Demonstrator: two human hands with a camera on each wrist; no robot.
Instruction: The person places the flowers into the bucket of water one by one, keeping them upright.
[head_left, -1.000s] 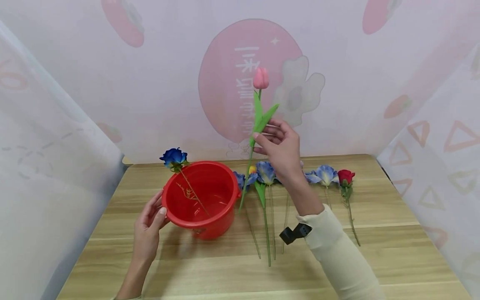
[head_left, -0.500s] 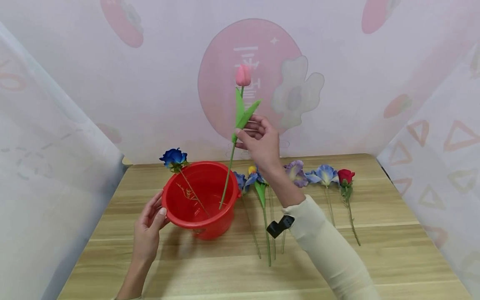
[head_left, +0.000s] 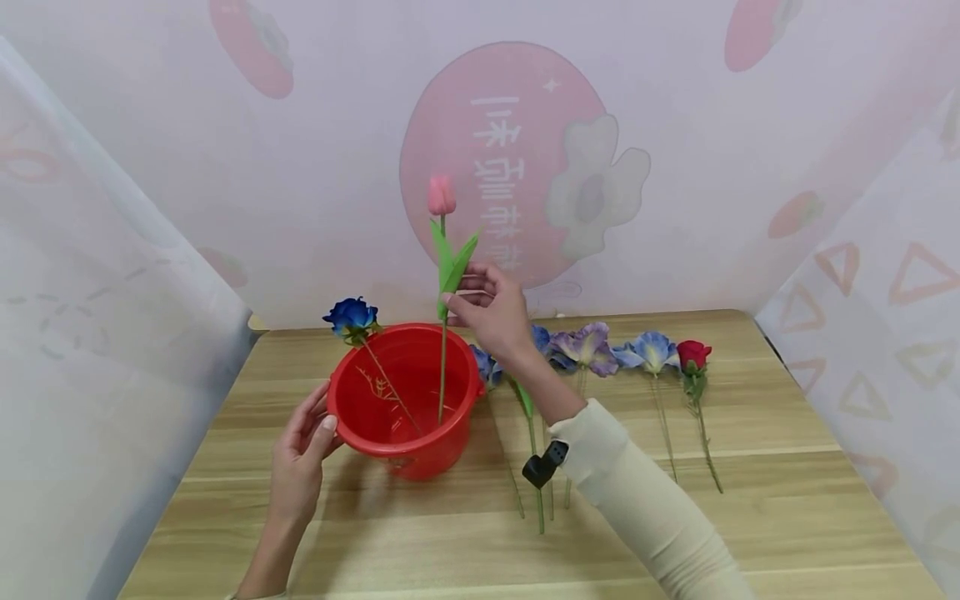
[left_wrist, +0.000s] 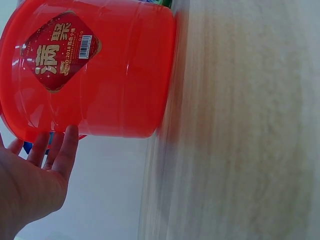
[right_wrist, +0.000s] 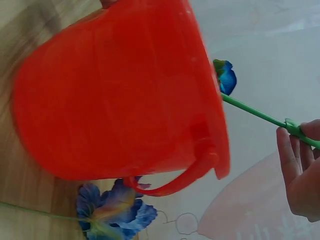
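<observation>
My right hand point(head_left: 495, 312) pinches a pink tulip point(head_left: 442, 195) between thumb and fingers at the base of its green leaves. The stem's lower end is inside the red bucket point(head_left: 471, 421), on its right side. In the right wrist view the green stem point(right_wrist: 252, 111) runs from the rim to the fingertips. A blue rose point(head_left: 351, 316) leans in the bucket, its bloom over the back left rim. My left hand point(head_left: 298, 462) touches the bucket's left side just below the rim, its fingers point(left_wrist: 66, 150) nearly straight along the outer wall in the left wrist view.
Right of the bucket lie several artificial flowers on the wooden table point(head_left: 780, 533): blue ones, a purple iris point(head_left: 588, 348), a pale blue iris point(head_left: 652, 353) and a red rose point(head_left: 693, 356). The bucket's handle point(right_wrist: 172, 185) hangs at its side. A printed cloth stands behind.
My right hand has carried the tulip left over the bucket and then lowered it, so the stem is now inside. My left hand has stayed at the bucket's side.
</observation>
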